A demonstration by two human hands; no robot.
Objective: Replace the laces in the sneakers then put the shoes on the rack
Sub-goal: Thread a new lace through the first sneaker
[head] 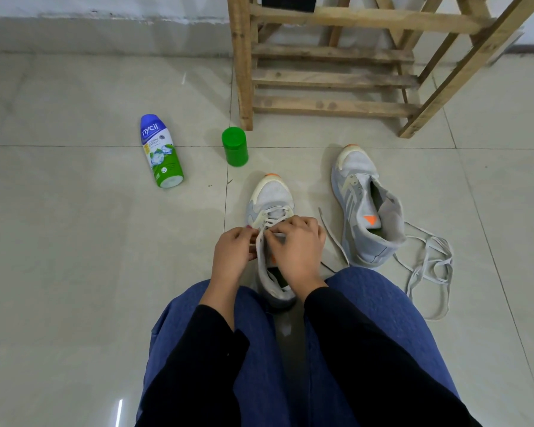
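Sneakers number two, both on the floor [74, 241] before the one wooden rack [330, 78]. The near sneaker [270, 195] stands between the person's knees, and the second sneaker [361, 211] sits near its right, unlaced. Threading the near one looks to be the step in hand: the left hand [233, 251] and right hand [296, 245] each pinch its lace [272, 214] at the eyelets. Next, I judge, a tip must pass the following eyelet and be drawn snug. One loose lace [429, 263] lies beside the second sneaker; one powder bottle [161, 152] and one green cap [235, 146] sit farther left.

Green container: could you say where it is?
Head view, left of centre: the green container stands on the floor between the powder bottle and the wooden rack.
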